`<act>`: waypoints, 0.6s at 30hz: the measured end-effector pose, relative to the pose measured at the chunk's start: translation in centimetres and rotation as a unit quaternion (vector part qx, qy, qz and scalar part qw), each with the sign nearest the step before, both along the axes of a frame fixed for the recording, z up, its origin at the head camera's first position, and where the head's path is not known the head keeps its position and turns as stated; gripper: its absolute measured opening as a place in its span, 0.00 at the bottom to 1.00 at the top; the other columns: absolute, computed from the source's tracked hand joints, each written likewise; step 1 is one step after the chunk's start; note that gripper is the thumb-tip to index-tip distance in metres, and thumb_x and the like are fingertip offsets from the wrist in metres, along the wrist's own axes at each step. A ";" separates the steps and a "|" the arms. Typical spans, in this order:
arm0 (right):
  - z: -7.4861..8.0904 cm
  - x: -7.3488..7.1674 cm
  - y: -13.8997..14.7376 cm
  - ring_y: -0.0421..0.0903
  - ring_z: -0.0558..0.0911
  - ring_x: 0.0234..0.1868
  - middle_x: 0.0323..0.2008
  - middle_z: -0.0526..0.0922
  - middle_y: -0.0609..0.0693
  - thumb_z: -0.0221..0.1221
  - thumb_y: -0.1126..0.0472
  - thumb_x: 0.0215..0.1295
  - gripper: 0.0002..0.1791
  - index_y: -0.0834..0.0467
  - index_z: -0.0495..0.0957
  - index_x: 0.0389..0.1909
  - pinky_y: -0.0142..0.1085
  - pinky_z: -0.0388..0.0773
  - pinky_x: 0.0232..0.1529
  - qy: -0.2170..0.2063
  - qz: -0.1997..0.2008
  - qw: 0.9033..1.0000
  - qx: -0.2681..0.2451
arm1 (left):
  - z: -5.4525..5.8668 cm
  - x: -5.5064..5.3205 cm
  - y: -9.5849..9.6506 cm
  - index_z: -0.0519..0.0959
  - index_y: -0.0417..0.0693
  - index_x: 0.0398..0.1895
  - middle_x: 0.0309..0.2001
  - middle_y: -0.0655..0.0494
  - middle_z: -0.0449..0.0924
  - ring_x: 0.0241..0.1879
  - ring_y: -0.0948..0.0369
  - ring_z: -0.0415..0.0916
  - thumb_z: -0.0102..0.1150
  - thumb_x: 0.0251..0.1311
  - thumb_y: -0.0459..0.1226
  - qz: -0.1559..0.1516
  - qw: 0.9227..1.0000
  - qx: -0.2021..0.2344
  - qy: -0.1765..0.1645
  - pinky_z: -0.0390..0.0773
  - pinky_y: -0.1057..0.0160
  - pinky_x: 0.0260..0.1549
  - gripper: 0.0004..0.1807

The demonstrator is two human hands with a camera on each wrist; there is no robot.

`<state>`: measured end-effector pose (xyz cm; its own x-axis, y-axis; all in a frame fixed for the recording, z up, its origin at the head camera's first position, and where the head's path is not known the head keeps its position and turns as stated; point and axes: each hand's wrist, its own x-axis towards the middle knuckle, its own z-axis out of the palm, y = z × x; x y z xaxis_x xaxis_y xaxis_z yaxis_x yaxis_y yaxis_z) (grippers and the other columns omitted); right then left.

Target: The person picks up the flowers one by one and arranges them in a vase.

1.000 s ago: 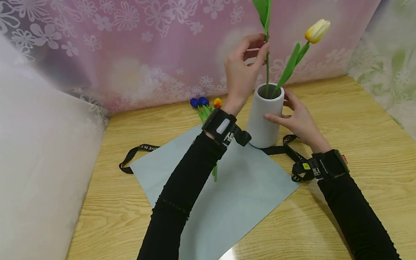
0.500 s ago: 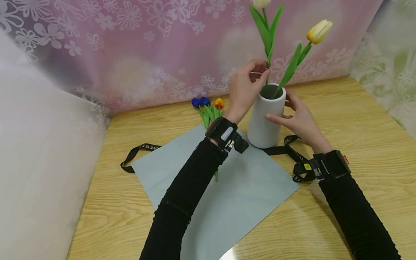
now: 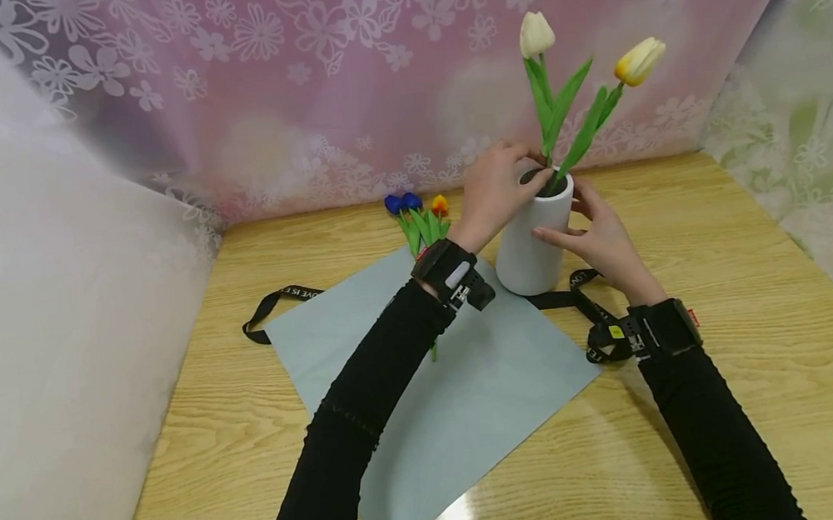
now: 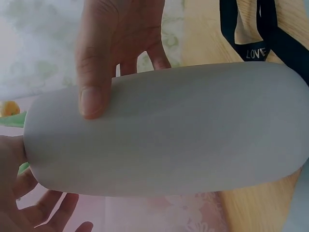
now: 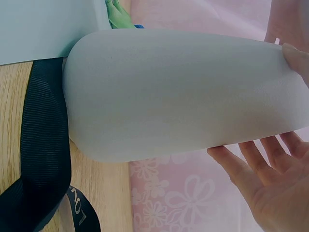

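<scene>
The white vase [image 3: 531, 249] is standing upright between the hands. At its mouth, the left hand [image 3: 493, 194] is pinching the white tulip [image 3: 537, 35] low on its stem. The right hand [image 3: 603, 242] is gripping the vase's side between thumb and fingers. A yellow-and-white tulip [image 3: 640, 63] is leaning out above the right hand; blue tulips [image 3: 411, 202] are lying left of the left hand.
</scene>
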<state>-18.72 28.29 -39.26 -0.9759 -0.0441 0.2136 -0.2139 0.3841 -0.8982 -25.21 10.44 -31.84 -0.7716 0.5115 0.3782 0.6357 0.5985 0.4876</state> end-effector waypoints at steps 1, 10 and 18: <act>0.0 0.0 0.0 0.57 0.64 0.72 0.74 0.62 0.52 0.69 0.56 0.66 0.46 0.41 0.54 0.79 0.63 0.71 0.64 0.001 0.001 1.000 0.000 | 0.1 0.1 0.1 0.84 0.52 0.53 0.58 0.54 0.79 0.56 0.60 0.76 0.58 0.73 0.49 -0.001 1.000 -0.006 0.000 0.76 0.67 0.51 0.16; 0.2 0.0 0.1 0.56 0.64 0.71 0.74 0.62 0.52 0.69 0.57 0.65 0.47 0.43 0.54 0.80 0.63 0.71 0.64 0.001 0.003 1.000 -0.002 | 0.6 0.6 0.3 0.86 0.54 0.52 0.56 0.56 0.79 0.54 0.60 0.76 0.58 0.72 0.50 0.017 1.000 0.005 0.002 0.75 0.69 0.46 0.16; 0.0 -0.2 0.3 0.57 0.64 0.71 0.73 0.63 0.53 0.70 0.56 0.64 0.47 0.44 0.55 0.79 0.61 0.71 0.65 0.001 0.000 1.000 -0.001 | 0.4 0.6 0.1 0.86 0.56 0.55 0.56 0.54 0.80 0.52 0.60 0.77 0.56 0.73 0.52 0.038 0.999 0.017 0.005 0.76 0.68 0.43 0.18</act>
